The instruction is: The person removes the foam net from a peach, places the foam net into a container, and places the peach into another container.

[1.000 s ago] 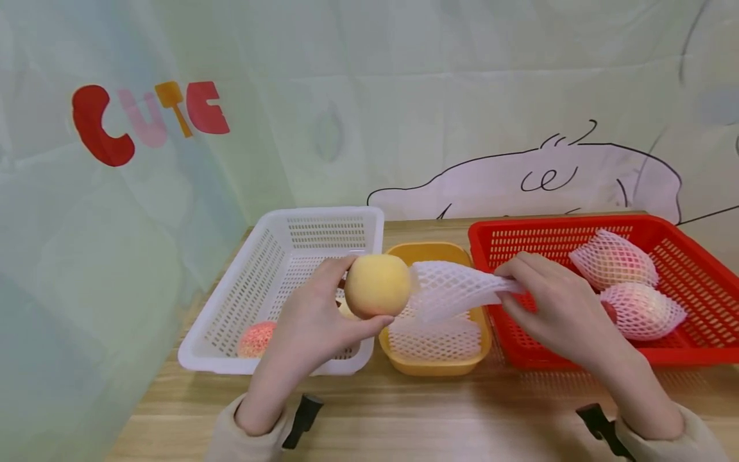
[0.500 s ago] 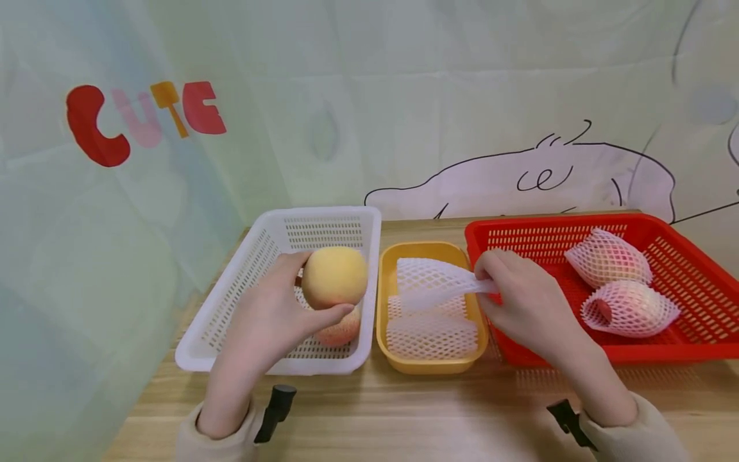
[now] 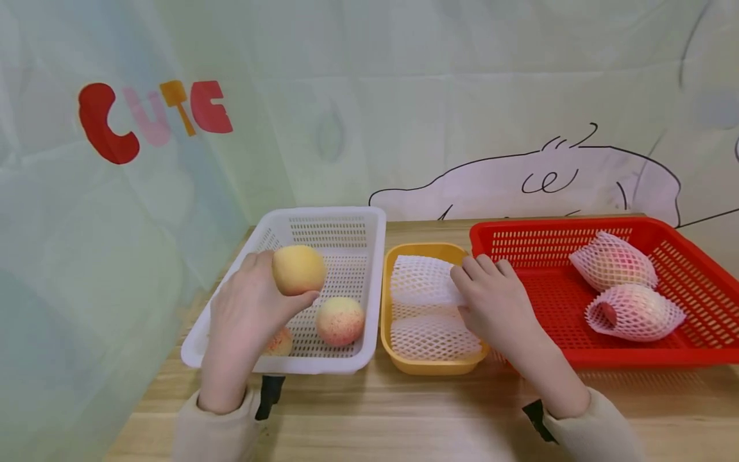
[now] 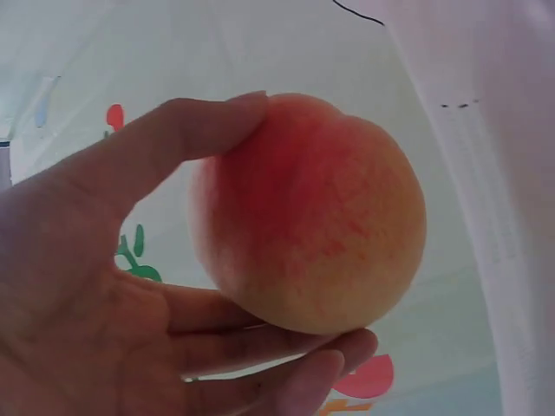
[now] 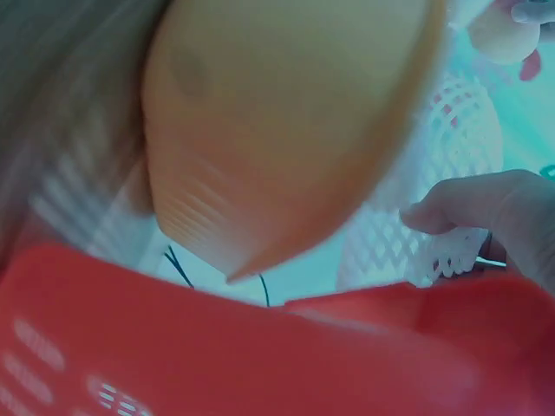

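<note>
My left hand [image 3: 245, 308] grips a yellow-and-pink peach [image 3: 299, 269] above the white basket. In the left wrist view, the thumb lies on top of the peach and the fingers [image 4: 234, 347] curl beneath it. My right hand [image 3: 496, 298] is over the right edge of the yellow tray [image 3: 435, 369], pinching one end of a white foam net sleeve [image 3: 424, 279]. The right wrist view has the thumb [image 5: 451, 204] in front of that mesh. A second foam net sleeve [image 3: 433, 337] lies nearer in the tray. The right fingertips are partly hidden.
Inside the white basket [image 3: 369, 256] are a peach [image 3: 340, 321] and another peach [image 3: 280, 343], partly behind the left wrist. The red basket [image 3: 652, 356] at right contains two net-wrapped peaches, one farther back [image 3: 614, 263] and one nearer [image 3: 635, 313]. A printed cloth [image 3: 404, 115] hangs behind.
My left hand has carried the peach left, away from the foam net and over the white basket. My right hand has moved left and lowered the net sleeve into the yellow tray.
</note>
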Demonstrator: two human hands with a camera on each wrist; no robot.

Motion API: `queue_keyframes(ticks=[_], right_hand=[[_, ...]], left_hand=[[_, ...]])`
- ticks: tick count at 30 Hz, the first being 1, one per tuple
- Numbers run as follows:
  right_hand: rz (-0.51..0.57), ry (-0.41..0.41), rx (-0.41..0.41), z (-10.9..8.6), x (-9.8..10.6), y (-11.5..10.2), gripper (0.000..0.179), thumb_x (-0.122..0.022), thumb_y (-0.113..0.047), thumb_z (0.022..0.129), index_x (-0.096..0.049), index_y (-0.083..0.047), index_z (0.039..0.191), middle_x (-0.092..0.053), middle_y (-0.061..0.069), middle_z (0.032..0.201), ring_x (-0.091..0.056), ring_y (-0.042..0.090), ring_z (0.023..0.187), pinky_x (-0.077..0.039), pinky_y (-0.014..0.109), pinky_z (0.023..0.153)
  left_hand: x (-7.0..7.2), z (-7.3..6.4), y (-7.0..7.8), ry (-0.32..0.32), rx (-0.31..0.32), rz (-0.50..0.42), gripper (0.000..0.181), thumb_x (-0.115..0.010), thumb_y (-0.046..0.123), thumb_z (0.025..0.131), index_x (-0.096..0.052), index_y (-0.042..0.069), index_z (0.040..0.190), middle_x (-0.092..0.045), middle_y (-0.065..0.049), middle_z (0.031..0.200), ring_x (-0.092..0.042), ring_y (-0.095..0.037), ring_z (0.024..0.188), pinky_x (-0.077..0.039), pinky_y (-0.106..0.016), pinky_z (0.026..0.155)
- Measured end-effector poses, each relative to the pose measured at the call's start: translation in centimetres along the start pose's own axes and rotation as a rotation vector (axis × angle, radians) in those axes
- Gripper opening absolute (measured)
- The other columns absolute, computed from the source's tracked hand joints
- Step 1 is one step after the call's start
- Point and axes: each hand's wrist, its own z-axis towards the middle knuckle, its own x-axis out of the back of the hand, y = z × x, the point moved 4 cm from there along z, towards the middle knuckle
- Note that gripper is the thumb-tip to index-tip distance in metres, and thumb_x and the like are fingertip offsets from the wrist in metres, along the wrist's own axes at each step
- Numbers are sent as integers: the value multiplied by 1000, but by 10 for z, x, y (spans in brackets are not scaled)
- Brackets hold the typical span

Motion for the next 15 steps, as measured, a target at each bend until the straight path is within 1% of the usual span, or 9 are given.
queue_keyframes(ticks=[2, 4, 6, 10, 12, 15], right_hand=[[-42, 9, 15, 2, -4, -3, 34, -80, -14, 68, -55, -8, 90, -54, 7, 86, -45, 23, 81, -32, 32, 70], [-76, 14, 23, 4, -9, -6, 31, -78, -14, 69, -55, -8, 89, -53, 8, 84, -44, 23, 79, -32, 32, 70], [-101, 13, 26, 6, -13, -9, 30, -78, -15, 70, -55, -8, 88, -52, 8, 83, -44, 23, 79, -32, 32, 70], [-133, 18, 26, 8, -19, -13, 20, -72, -11, 76, -54, -8, 85, -50, 7, 79, -42, 22, 76, -29, 30, 68], [-144, 29, 33, 8, -21, -15, 16, -69, -8, 79, -54, -7, 84, -49, 8, 77, -41, 22, 75, -28, 30, 67], [-151, 34, 41, 8, -24, -17, 14, -67, -7, 80, -54, -6, 84, -49, 8, 76, -41, 22, 74, -29, 30, 67]], left_hand=[[-3, 3, -4, 0, 12, 34, 59, -77, 42, 70, -57, -3, 102, -59, -18, 90, -56, -29, 67, -41, -38, 53], [-7, 5, -8, -19, 28, 54, 60, -77, 42, 70, -56, -5, 101, -58, -19, 89, -56, -30, 67, -42, -38, 53], [-12, 8, -12, -51, 48, 59, 64, -77, 42, 71, -55, -7, 106, -58, -21, 92, -57, -33, 71, -43, -41, 56], [-24, 12, -18, -117, 83, 75, 73, -75, 44, 72, -52, -9, 116, -59, -24, 101, -60, -39, 83, -47, -48, 65], [-29, 14, -19, -138, 98, 88, 76, -75, 45, 73, -51, -10, 119, -59, -26, 104, -61, -42, 88, -48, -52, 69], [-36, 17, -20, -155, 109, 108, 78, -75, 44, 73, -49, -12, 121, -57, -26, 105, -61, -44, 90, -49, -55, 71]])
